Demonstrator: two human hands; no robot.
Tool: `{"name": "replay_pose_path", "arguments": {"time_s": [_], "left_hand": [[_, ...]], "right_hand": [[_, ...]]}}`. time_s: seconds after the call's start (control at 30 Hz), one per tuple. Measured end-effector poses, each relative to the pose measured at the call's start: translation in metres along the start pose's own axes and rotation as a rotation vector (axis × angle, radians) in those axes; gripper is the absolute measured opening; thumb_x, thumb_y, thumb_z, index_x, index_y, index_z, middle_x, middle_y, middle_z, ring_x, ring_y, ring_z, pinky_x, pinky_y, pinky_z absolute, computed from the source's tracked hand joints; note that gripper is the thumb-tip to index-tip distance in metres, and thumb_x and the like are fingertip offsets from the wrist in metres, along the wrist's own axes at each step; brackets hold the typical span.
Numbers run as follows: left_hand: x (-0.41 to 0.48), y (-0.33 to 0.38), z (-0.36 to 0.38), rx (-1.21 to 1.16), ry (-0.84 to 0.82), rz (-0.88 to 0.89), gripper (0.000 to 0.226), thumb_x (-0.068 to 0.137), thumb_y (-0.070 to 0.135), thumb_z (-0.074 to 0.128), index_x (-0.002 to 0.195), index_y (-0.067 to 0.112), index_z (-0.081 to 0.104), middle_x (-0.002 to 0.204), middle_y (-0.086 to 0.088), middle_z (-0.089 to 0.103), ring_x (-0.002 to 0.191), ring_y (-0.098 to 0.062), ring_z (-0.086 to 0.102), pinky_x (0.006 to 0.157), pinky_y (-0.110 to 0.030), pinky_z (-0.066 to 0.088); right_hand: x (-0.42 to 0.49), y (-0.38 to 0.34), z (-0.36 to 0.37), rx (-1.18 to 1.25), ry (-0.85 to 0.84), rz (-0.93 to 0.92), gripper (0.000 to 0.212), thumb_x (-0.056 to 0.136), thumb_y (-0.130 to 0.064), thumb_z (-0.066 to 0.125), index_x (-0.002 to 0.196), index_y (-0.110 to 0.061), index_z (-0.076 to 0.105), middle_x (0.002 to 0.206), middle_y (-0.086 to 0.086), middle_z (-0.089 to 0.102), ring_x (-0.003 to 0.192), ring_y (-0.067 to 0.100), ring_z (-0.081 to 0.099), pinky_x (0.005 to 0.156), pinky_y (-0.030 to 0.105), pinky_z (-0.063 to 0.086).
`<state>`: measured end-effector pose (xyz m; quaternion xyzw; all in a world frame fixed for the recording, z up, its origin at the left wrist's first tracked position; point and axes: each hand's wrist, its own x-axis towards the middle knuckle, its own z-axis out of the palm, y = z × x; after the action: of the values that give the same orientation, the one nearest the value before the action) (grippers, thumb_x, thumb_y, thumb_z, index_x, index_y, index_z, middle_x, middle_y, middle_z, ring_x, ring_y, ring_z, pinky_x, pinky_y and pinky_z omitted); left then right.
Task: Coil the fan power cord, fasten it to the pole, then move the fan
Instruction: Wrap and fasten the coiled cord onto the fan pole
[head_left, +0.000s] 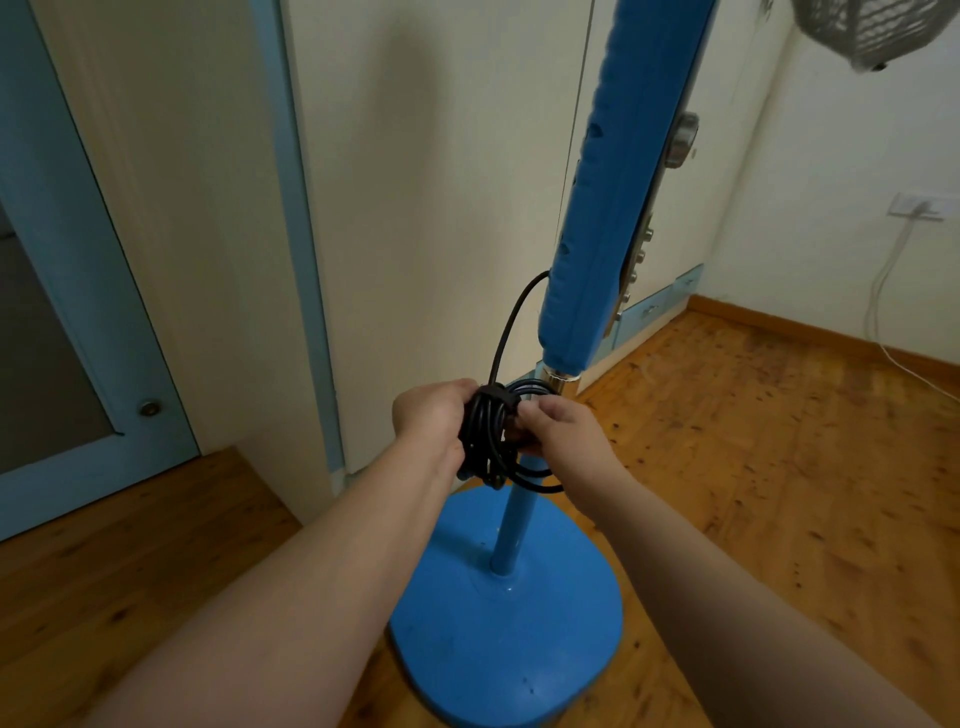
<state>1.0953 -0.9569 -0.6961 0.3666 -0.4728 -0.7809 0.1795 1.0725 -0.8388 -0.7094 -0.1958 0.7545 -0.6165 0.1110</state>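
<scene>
Wood floor (779, 467); both hands' fingers (535, 415) closed on coiled cord (491, 441), apparently w/ strap (496, 391).

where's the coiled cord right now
In the head view the cord sits center frame, bundled against the pole just above the base, held between the left hand and right hand.

Fan head (878, 31) cut off by top edge; pole (511, 525) hidden behind coiled cord (493, 441) and hands.
</scene>
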Motion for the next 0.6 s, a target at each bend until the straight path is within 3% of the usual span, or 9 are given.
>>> {"name": "replay_pose_path", "arguments": {"time_s": [0.1, 0.23, 0.4, 0.47, 0.6], "left_hand": [[0.003, 0.002, -0.002, -0.026, 0.027, 0.042, 0.013, 0.078, -0.002, 0.064, 0.067, 0.006, 0.065, 0.072, -0.013, 0.066, 0.058, -0.026, 0.063, 0.052, -0.03, 0.053], [0.005, 0.007, -0.002, -0.058, 0.061, 0.111, 0.023, 0.075, -0.015, 0.057, 0.066, 0.005, 0.064, 0.071, -0.016, 0.064, 0.06, -0.027, 0.062, 0.049, -0.028, 0.049], [0.012, 0.009, -0.002, -0.122, 0.095, 0.126, 0.023, 0.081, -0.012, 0.049, 0.072, 0.006, 0.059, 0.067, -0.014, 0.064, 0.057, -0.024, 0.062, 0.051, -0.028, 0.054], [0.011, 0.008, -0.003, -0.156, 0.083, 0.122, 0.016, 0.083, -0.011, 0.045, 0.085, 0.0, 0.057, 0.066, -0.013, 0.062, 0.056, -0.023, 0.061, 0.054, -0.031, 0.056], [0.004, 0.008, -0.01, -0.225, 0.004, 0.159, 0.028, 0.088, -0.007, 0.048, 0.112, 0.006, 0.045, 0.08, -0.014, 0.064, 0.069, -0.022, 0.064, 0.074, -0.038, 0.058]], "right_hand": [[-0.006, -0.001, -0.003, -0.09, 0.124, -0.086, 0.026, 0.096, -0.021, 0.043, 0.073, -0.013, 0.052, 0.07, 0.004, 0.055, 0.064, 0.015, 0.052, 0.06, 0.024, 0.046], [-0.006, 0.0, -0.003, -0.096, 0.225, -0.072, 0.026, 0.095, -0.024, 0.043, 0.073, -0.017, 0.053, 0.071, 0.005, 0.051, 0.067, 0.019, 0.047, 0.062, 0.033, 0.043], [-0.008, -0.004, 0.006, 0.011, 0.272, 0.033, 0.027, 0.095, -0.027, 0.044, 0.072, -0.018, 0.055, 0.071, 0.005, 0.049, 0.067, 0.018, 0.045, 0.063, 0.032, 0.042], [-0.008, -0.006, 0.003, 0.048, 0.242, 0.087, 0.025, 0.094, -0.027, 0.047, 0.073, -0.017, 0.059, 0.069, 0.004, 0.049, 0.065, 0.017, 0.044, 0.06, 0.03, 0.042], [-0.01, -0.02, -0.013, -0.072, 0.057, 0.15, 0.019, 0.092, -0.023, 0.053, 0.086, -0.011, 0.066, 0.062, 0.0, 0.045, 0.052, 0.011, 0.037, 0.049, 0.023, 0.035]]}}
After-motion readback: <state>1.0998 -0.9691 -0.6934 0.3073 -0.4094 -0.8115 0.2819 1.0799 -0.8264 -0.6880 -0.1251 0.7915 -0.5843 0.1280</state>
